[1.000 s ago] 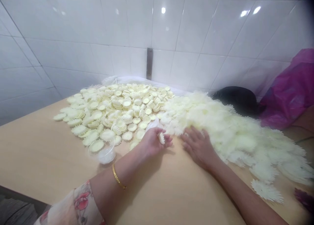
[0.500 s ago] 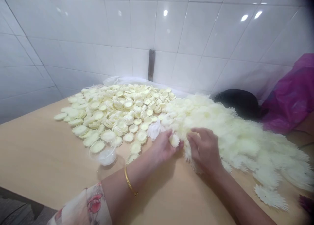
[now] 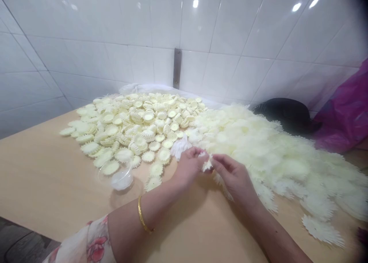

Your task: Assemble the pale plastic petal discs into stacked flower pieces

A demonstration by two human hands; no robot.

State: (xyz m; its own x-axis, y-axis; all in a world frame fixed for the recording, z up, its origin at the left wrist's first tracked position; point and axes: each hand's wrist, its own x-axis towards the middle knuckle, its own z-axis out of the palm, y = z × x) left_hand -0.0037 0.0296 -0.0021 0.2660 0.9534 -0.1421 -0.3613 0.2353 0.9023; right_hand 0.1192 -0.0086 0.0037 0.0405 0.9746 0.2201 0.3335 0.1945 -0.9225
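My left hand is closed around a small pale flower-shaped piece with a notched edge, low over the table. My right hand meets it from the right, thumb and fingertips pinched at the edge of the same piece. Just behind my left hand lies a crumpled white bit of cloth or film. Left of the hands spreads a heap of pale yellow scalloped discs. Beside my right hand is a pile of thin, frilly, pale petal layers.
A small clear tub with something whitish stands on the wooden table at left. Behind the petal pile sit a black rounded object and a magenta plastic bag. A tiled wall bounds the back.
My right hand has moved left from the petal pile to the piece in my left hand. That piece is now pinched between both hands. The view has shifted slightly.
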